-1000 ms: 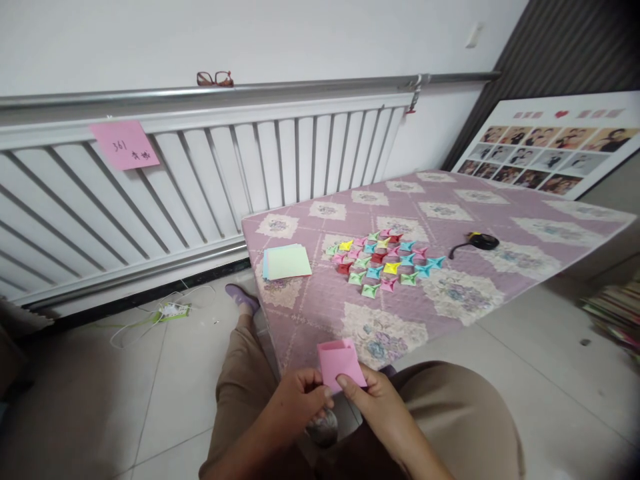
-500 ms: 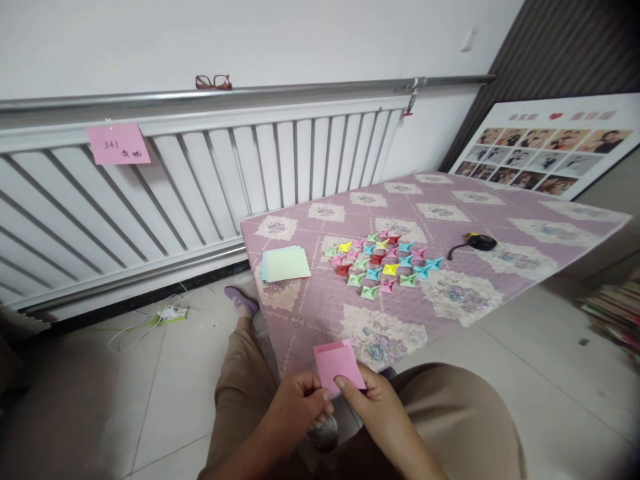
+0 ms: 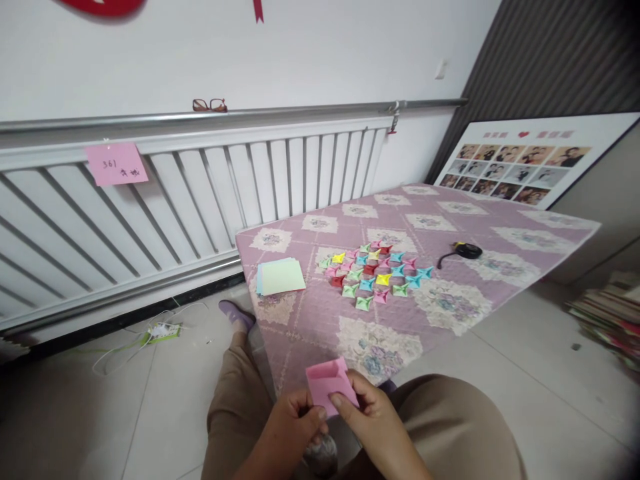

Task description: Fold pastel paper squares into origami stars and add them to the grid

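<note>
Pink folded paper (image 3: pixel 325 388) sits between both hands, at the near edge of the tabletop (image 3: pixel 313 333) in my view.
On my head feed, the fingers of the left hand (image 3: pixel 299 421) pinch its lower left corner; those of the right hand (image 3: pixel 369 408) grasp its right side, thumb across the front, its top gaping. Farther back I see small folded paper pieces (image 3: pixel 371 270) in rows, between a stack of sheets (image 3: pixel 283 277) and a black strapped object (image 3: pixel 469 251).
</note>
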`<state>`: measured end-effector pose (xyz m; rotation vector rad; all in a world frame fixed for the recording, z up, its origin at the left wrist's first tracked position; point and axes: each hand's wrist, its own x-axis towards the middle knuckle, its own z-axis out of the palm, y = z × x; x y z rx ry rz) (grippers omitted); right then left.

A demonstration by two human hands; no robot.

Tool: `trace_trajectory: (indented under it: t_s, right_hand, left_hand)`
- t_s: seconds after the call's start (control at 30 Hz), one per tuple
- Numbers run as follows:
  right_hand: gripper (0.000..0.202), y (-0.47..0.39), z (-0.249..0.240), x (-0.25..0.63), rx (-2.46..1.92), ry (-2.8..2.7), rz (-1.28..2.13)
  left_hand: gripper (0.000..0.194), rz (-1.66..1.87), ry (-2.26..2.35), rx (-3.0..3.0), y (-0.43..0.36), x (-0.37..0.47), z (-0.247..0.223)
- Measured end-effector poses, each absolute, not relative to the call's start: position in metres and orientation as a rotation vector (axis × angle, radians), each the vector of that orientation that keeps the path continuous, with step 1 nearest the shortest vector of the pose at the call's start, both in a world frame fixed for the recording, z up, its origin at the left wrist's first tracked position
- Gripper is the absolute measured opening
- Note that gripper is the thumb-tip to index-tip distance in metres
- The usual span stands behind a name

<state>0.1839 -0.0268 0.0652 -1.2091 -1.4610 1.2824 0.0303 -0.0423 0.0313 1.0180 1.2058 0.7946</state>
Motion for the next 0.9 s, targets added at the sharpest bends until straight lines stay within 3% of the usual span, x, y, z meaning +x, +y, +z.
trace_trajectory:
  t_s: [0.9]
  right_hand:
    - [0.039, -0.030, 0.064, 0.175, -1.288, -1.309, 1.152]
  left_hand:
    - [0.041, 0.777, 1.162, 1.110, -0.042, 0.028, 0.013]
